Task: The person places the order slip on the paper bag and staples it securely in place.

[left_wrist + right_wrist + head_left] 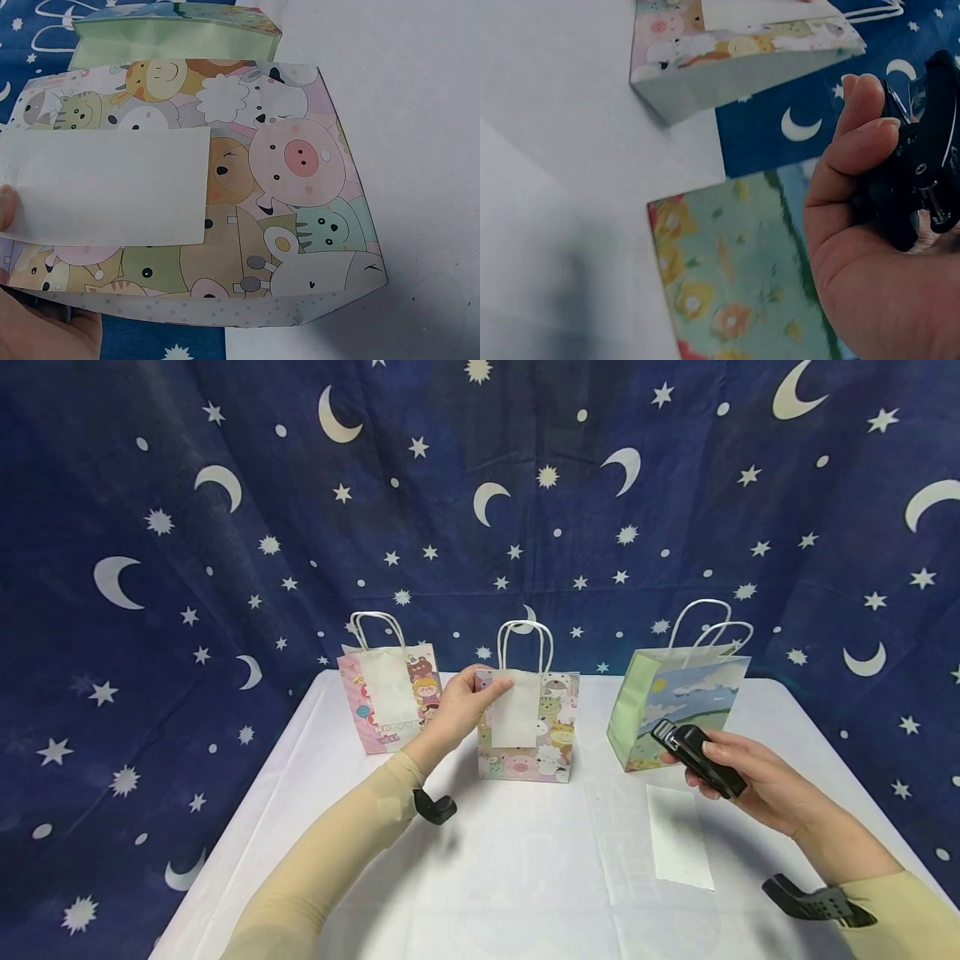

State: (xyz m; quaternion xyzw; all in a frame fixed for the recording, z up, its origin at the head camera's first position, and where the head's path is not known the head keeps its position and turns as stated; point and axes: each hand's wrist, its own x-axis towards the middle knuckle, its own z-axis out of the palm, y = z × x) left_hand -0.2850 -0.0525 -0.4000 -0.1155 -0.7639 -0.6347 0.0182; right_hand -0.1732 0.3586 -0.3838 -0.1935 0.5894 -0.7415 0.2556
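Note:
My left hand (459, 703) pinches the top edge of an animal-print paper gift bag (558, 752), its thumb lying on a blank white paper slip (516, 718) against the bag's front. In the left wrist view the slip (105, 187) lies flat over the printed animals, with the thumb at its edge and fingers behind the bag. A black stapler (699, 760) is gripped in my right hand (772, 789), its metal nose pointing toward the upper left. In the head view the stapler overlaps the lower part of a landscape-print bag (693, 689).
On the left stands a pink cartoon-print bag (363, 710) with a white slip (390, 689) on its front. Another white slip (678, 835) lies on the white-covered table (510, 877), below the landscape bag. Behind hangs a dark blue moon-and-star curtain (450, 460).

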